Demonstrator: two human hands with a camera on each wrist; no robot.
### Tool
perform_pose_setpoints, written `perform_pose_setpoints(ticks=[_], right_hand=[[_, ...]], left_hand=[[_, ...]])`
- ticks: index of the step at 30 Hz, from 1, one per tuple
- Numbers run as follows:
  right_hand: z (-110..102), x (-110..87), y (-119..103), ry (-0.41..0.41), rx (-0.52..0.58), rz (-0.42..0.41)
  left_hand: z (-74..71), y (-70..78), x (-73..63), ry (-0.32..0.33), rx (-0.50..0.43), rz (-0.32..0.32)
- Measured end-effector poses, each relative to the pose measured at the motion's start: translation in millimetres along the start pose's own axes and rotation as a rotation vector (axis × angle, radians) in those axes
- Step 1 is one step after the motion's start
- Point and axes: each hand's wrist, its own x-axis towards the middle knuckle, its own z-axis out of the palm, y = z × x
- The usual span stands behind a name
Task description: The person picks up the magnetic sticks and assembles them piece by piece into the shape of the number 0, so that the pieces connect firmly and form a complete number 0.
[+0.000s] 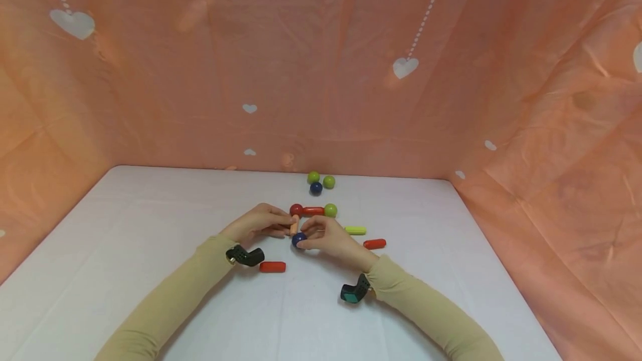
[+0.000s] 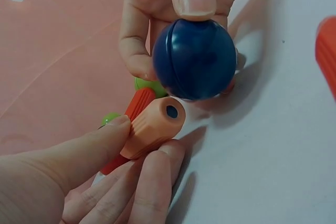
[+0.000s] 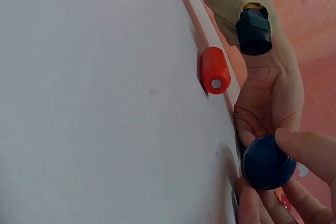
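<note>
Peach stick (image 2: 149,132) btwn hands

L hand (image 1: 263,220) is pinching it btwn thumb & fingers, nearly closed; long axis is running approx fore-aft, holed end facing nearward. Blue ball (image 2: 195,59) is sitting by that end, contact unclear; R hand (image 1: 328,238) is gripping it, fingers curled.

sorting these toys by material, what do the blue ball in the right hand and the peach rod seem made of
Blue ball: probably hard plastic, glossy, given its sheen and seam-like line. Peach rod: likely moulded plastic, duller finish, with even lengthwise ridges.
</note>
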Motion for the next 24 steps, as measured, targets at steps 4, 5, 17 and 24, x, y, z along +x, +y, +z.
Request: perform_pose_setpoints(ticks=[4,5,17,24], right_hand=[[3,1.3,1,0.023,0.007,-0.011],[4,1.5,2,0.027,0.013,-0.013],[12,3.3,3,0.072,0.016,-0.040],[14,4.4,2,0.077,-0.021,-0.061]], left_hand=[[0.0,-0.5,-0.5,-0.009,0.000,0.008],[0.1,-0.5,-0.6,-0.010,-0.003,0.006],[0.8,0.3,1.4,0.007,0.009,-0.015],[0.7,-0.1,1.3,0.016,0.006,-0.022]])
